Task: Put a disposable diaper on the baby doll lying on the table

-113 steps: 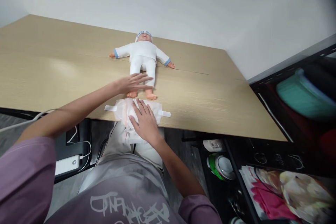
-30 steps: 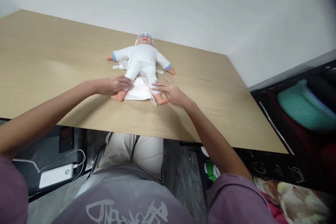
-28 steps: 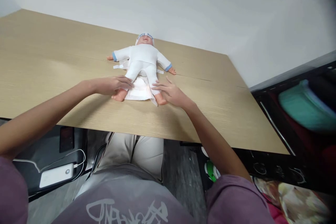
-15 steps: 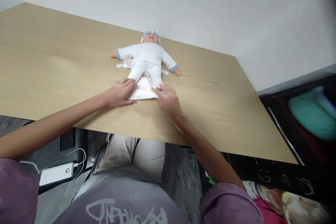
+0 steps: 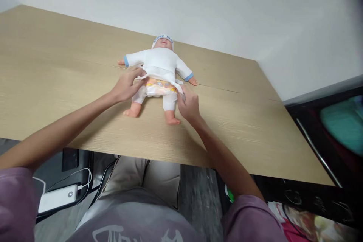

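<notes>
A baby doll point(image 5: 159, 61) in a white suit and cap lies on its back on the wooden table point(image 5: 56, 68). A diaper point(image 5: 159, 87) with an orange printed band is folded up over its belly between the legs. My left hand point(image 5: 126, 84) pinches the diaper's left side at the doll's hip. My right hand point(image 5: 188, 103) grips the diaper's right side next to a white tab point(image 5: 178, 81). Both of the doll's bare feet point toward me.
A white wall rises behind the table. To the right stands a dark shelf with a teal object point(image 5: 344, 123) and colourful items lower down. Under the table at left lie a white power bank point(image 5: 56, 197) and cables. My lap is below the table's front edge.
The diaper's front flap, flat on the table between the doll's legs half a second ago, now lies folded over the belly. Both hands moved up from the feet to the doll's hips.
</notes>
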